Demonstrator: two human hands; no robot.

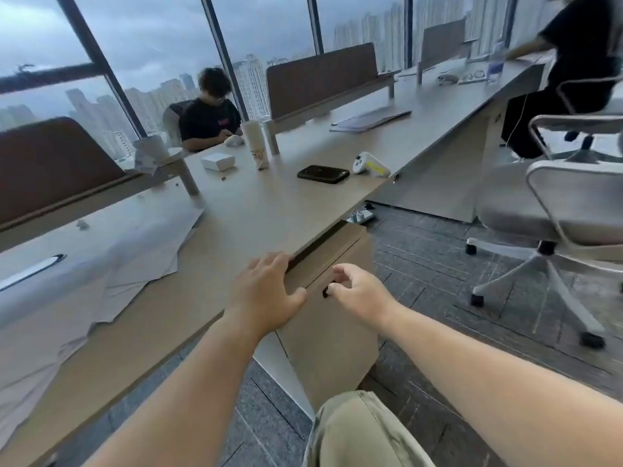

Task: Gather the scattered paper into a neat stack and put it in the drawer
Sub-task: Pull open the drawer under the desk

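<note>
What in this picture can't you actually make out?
- Inside of the drawer: head view, hidden behind its front.
- Right hand fingertips at the handle: actual grip unclear.
- Paper: blurred and cut off by the left edge, sheets uncountable.
- Left hand rests on the desk edge.

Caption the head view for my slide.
Both hands reach the drawer under the desk; papers lie scattered.
</note>
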